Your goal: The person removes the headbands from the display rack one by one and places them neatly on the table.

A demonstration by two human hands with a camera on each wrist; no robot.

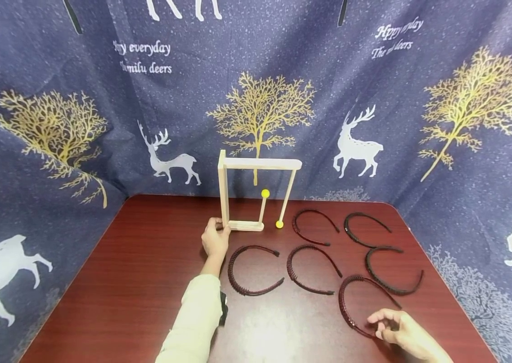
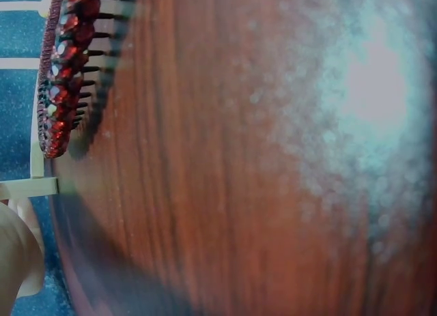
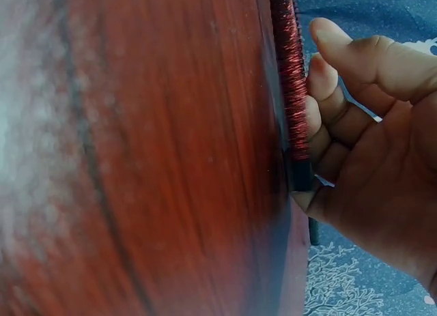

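At the back of the table, my left hand [image 1: 215, 239] grips the lower left corner of a pale wooden rack [image 1: 260, 164] with yellow ball tips on its arms. Part of that hand also shows at the edge of the left wrist view, beside a red-beaded headband [image 2: 66, 74]. My right hand [image 1: 401, 333] is at the front right, at the near end of a dark red headband [image 1: 343, 305]. In the right wrist view its fingertips lie against the far side of the red-wrapped band [image 3: 295, 91], while the thumb stands apart from it.
Two more dark red headbands [image 1: 231, 272] [image 1: 290, 269] lie in the middle, and another headband [image 1: 296, 227] lies right of the rack. Two black headbands [image 1: 348, 232] [image 1: 371, 272] lie near the right edge. A blue deer-print cloth [image 1: 283, 45] hangs behind the brown table [image 1: 138, 282].
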